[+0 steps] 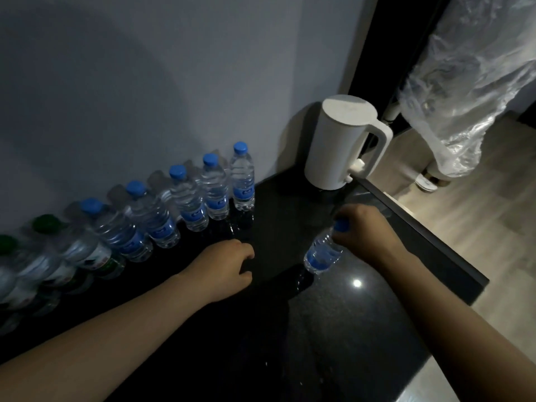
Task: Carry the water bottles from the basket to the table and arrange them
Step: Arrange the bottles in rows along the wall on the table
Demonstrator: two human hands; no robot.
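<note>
A row of several clear water bottles stands along the wall on the black table. The blue-capped bottles fill the right part of the row and green-capped bottles the left part. My right hand grips one more blue-capped bottle by its cap, tilted, with its base close to the tabletop. My left hand rests on the table in front of the row, fingers curled, holding nothing. The basket is out of view.
A white electric kettle stands at the table's far right corner by the wall. The table's right edge drops to a wooden floor. Crumpled clear plastic hangs at the upper right.
</note>
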